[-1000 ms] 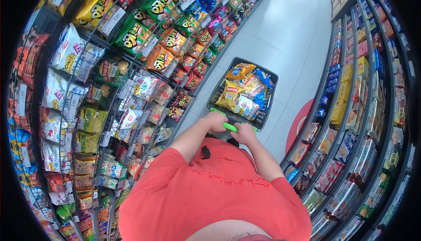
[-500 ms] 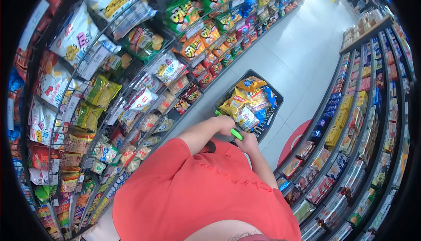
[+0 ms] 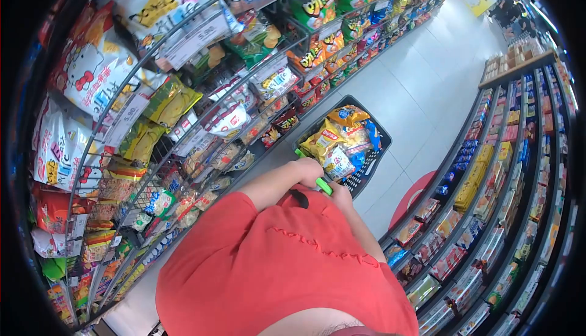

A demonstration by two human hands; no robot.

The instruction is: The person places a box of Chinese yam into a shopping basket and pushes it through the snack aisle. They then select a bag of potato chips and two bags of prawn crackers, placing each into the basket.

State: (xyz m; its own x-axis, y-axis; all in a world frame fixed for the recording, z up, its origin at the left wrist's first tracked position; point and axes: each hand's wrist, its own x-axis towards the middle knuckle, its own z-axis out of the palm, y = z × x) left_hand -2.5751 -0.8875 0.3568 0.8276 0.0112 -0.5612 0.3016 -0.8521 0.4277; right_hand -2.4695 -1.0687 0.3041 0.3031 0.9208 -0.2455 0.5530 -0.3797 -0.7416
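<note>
Shelved snack packs (image 3: 91, 73) loom larger, suggesting the loaded basket (image 3: 374, 164) advances, while left hand (image 3: 307, 170) and right hand (image 3: 341, 197) stay curled round the green handle (image 3: 323, 186), fingertips hidden.

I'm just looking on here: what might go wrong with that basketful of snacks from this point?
Two things, perhaps. The snack bags are heaped loosely in the basket, so a hard jolt might spill one over the side. The left-hand shelves also stand close beside the basket, so veering that way could bump them.
</note>
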